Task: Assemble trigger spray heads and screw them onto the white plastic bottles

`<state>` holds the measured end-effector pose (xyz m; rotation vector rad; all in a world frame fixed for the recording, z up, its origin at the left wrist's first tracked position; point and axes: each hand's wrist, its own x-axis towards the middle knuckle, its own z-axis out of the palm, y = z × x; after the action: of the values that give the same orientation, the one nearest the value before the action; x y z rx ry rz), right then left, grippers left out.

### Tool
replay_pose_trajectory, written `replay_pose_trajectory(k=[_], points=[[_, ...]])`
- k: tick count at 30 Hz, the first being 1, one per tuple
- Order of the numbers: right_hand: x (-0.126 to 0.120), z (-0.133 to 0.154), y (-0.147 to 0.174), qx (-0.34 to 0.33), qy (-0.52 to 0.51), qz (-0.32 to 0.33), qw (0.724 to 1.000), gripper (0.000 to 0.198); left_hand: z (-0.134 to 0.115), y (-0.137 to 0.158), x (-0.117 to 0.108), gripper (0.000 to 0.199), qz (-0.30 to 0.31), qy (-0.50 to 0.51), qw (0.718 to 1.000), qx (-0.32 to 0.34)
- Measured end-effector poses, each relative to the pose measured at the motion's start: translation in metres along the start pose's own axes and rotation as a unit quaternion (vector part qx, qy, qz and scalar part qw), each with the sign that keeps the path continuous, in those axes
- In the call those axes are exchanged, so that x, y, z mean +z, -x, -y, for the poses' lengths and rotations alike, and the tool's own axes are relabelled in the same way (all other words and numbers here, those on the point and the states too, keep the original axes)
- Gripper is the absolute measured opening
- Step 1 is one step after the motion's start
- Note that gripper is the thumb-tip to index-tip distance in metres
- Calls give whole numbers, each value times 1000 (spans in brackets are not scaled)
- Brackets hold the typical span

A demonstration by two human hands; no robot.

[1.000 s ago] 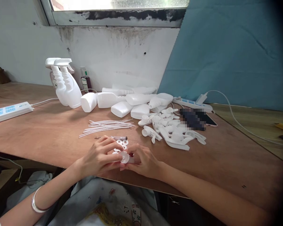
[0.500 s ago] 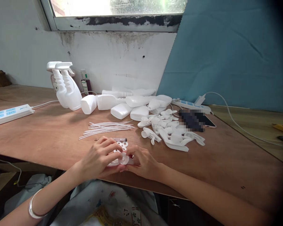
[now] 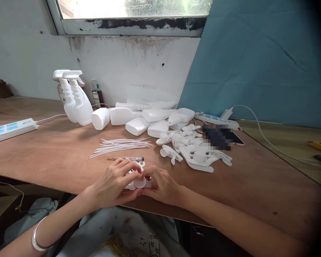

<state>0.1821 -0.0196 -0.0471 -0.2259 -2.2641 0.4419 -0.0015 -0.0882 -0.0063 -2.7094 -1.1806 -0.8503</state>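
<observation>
Near the table's front edge, both hands are closed round a white plastic spray head (image 3: 139, 183), whose round end faces me. My left hand (image 3: 120, 182) has its thumb below the piece and its fingertips pressed at the top of the round end. From the other side my right hand (image 3: 162, 185) grips the same piece between thumb and fingers. Fingers cover much of it. Just beyond them lie small white ring washers (image 3: 141, 164), partly hidden by the left hand. A slim screwdriver (image 3: 135, 159) rests behind the washers.
Thin white tubes (image 3: 123, 145) lie beyond the screwdriver. Loose spray heads (image 3: 192, 148) are heaped to the right, with white bottles (image 3: 156, 115) behind. Two assembled spray bottles (image 3: 79, 103) stand at back left. Power strips (image 3: 13, 129) and a phone (image 3: 237, 137) flank the area.
My left fingertips have shifted slightly right, onto the top of the round end. That end has tilted a little, and more of the screwdriver shows. My right hand has hardly moved.
</observation>
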Motion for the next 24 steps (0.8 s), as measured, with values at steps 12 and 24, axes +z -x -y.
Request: replay_pose_trajectory(k=[12,24], points=[[1,1,0,28,12,32,999,41,31,7,-24,18,-11,6,989,-147],[-2,2,-2,13,40,40,998,37,67,24,-38,26,169,-237,888,-356]])
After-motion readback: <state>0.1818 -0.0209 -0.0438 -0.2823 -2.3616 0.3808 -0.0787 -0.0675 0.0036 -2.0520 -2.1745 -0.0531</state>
